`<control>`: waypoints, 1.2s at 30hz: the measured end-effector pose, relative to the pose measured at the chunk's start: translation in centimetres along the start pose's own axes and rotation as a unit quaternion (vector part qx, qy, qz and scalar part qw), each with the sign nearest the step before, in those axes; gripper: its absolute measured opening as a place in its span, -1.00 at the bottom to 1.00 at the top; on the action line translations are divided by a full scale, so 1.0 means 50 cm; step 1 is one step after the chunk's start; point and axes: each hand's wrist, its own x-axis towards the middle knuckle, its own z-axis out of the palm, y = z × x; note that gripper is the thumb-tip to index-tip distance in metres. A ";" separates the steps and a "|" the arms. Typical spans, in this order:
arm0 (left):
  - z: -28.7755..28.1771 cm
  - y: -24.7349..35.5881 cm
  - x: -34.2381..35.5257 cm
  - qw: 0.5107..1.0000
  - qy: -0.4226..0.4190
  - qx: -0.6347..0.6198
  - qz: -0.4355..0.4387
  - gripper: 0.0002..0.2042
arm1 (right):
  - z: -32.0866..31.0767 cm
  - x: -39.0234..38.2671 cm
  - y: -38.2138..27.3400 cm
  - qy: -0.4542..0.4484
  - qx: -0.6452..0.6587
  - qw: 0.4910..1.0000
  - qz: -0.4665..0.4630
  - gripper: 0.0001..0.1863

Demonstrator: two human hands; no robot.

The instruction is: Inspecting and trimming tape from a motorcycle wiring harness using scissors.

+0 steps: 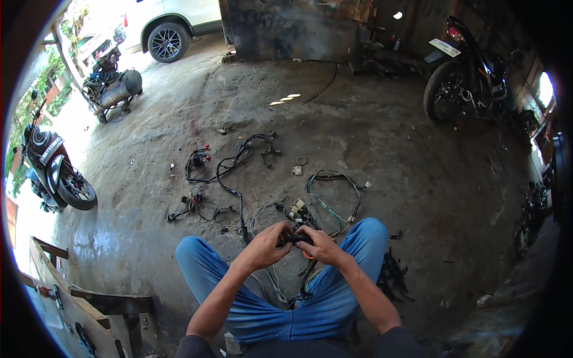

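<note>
Between my knees, my left hand (262, 246) and my right hand (324, 247) meet with fingers closed around a dark bundle of wiring (302, 238). Its finer details are hidden by the fingers. Pale loose wires (276, 285) hang below the hands toward my lap, and a small orange ring-like piece shows beneath the right hand. Just beyond the hands lie white plug connectors (298, 207). A long black wiring harness (222, 173) snakes over the floor ahead and to the left. Toward the right knee, a green and black wire loop (332, 175) rests on the concrete.
A smaller tangle of cables (194, 203) lies left of the harness. Dark scraps (393, 275) sit beside my right knee. A wooden bench (110, 301) stands near left. Motorcycles (57, 170) flank the floor, with a compressor (116, 89) and white car (173, 27) farther back.
</note>
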 end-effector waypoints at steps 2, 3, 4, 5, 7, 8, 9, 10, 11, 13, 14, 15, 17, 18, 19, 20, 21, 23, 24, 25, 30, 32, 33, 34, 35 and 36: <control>0.008 -0.001 -0.004 1.000 -0.009 -0.010 -0.008 -0.72 | -0.006 -0.001 0.005 -0.023 0.006 1.000 0.019 -0.60; 0.014 0.000 -0.004 1.000 0.004 0.011 -0.004 -0.72 | -0.008 0.000 0.006 -0.048 0.010 0.998 0.037 -0.60; 0.020 0.001 -0.006 0.999 0.019 0.032 -0.001 -0.72 | -0.010 0.000 0.003 -0.048 0.011 0.998 0.037 -0.60; 0.026 0.002 -0.012 0.999 0.018 0.033 -0.002 -0.72 | -0.012 -0.001 -0.004 -0.054 -0.001 0.998 0.038 -0.60; 0.036 0.002 -0.020 0.998 0.069 0.012 0.007 -0.77 | -0.013 0.000 -0.007 -0.058 -0.013 0.998 0.038 -0.60; 0.037 0.002 -0.019 0.998 0.069 0.012 0.009 -0.77 | -0.012 0.002 -0.005 -0.047 -0.056 0.997 -0.003 -0.61; 0.037 0.002 -0.019 0.998 0.062 0.008 0.003 -0.79 | -0.012 0.002 -0.004 -0.035 -0.098 0.994 -0.043 -0.62; 0.032 0.000 -0.022 0.998 0.056 0.005 -0.003 -0.80 | -0.008 0.003 -0.006 -0.035 -0.099 0.994 -0.044 -0.62; 0.028 -0.007 -0.023 0.998 0.057 0.006 -0.002 -0.80 | -0.005 0.002 -0.009 -0.029 -0.110 0.992 -0.051 -0.62; 0.024 -0.029 -0.022 1.000 0.001 -0.003 0.014 -0.78 | 0.001 0.001 -0.014 -0.022 -0.120 0.991 -0.058 -0.61; 0.023 -0.035 -0.020 1.000 -0.001 -0.002 0.015 -0.78 | 0.004 0.000 -0.016 -0.027 -0.134 0.990 -0.047 -0.61; 0.023 -0.040 -0.018 0.999 -0.009 0.025 0.029 -0.75 | 0.008 0.000 -0.018 -0.032 -0.148 0.988 -0.035 -0.60; 0.021 -0.049 -0.017 0.998 -0.019 0.052 0.044 -0.72 | 0.015 0.003 -0.022 -0.021 -0.142 0.989 -0.045 -0.60; 0.018 -0.056 -0.020 0.997 -0.015 0.043 0.054 -0.72 | 0.019 0.005 -0.023 -0.011 -0.138 0.989 -0.056 -0.59; 0.016 -0.061 -0.019 0.997 -0.011 0.034 0.066 -0.72 | 0.021 0.008 -0.025 -0.008 -0.138 0.989 -0.054 -0.59; 0.012 -0.065 -0.019 0.997 -0.014 0.033 0.068 -0.72 | 0.022 0.011 -0.026 -0.008 -0.119 0.991 -0.063 -0.60; 0.008 -0.069 -0.018 0.997 -0.019 0.034 0.063 -0.71 | 0.022 0.014 -0.027 -0.009 -0.100 0.992 -0.072 -0.60; 0.005 -0.077 -0.021 0.998 -0.027 0.027 0.057 -0.69 | 0.020 0.015 -0.041 -0.009 -0.083 0.995 -0.061 -0.60; 0.007 -0.080 -0.023 0.998 -0.029 0.026 0.056 -0.69 | 0.020 0.015 -0.045 -0.009 -0.067 0.996 -0.052 -0.60; 0.009 -0.082 -0.024 0.997 -0.016 0.024 0.069 -0.69 | 0.021 0.015 -0.044 -0.009 -0.067 0.996 -0.050 -0.60; 0.010 -0.093 -0.034 0.995 0.009 0.015 0.101 -0.70 | 0.018 0.013 -0.005 0.043 -0.010 0.998 -0.053 -0.69; -0.003 -0.105 -0.040 0.994 0.082 -0.071 -0.010 -0.70 | 0.007 0.019 -0.006 0.098 0.060 0.993 -0.025 -0.68; -0.007 -0.107 -0.041 0.999 0.034 -0.039 -0.009 -0.69 | 0.004 0.025 -0.010 0.070 0.033 0.996 -0.036 -0.67; -0.005 -0.109 -0.039 0.998 0.038 -0.039 -0.009 -0.69 | 0.005 0.031 -0.017 0.040 0.006 0.998 -0.049 -0.66; 0.003 -0.117 -0.034 0.995 0.080 -0.056 -0.025 -0.69 | 0.009 0.037 -0.006 0.058 0.014 0.996 -0.073 -0.74; 0.008 -0.130 -0.030 0.989 0.122 -0.073 -0.040 -0.69 | 0.010 0.039 -0.006 0.054 0.012 0.996 -0.075 -0.74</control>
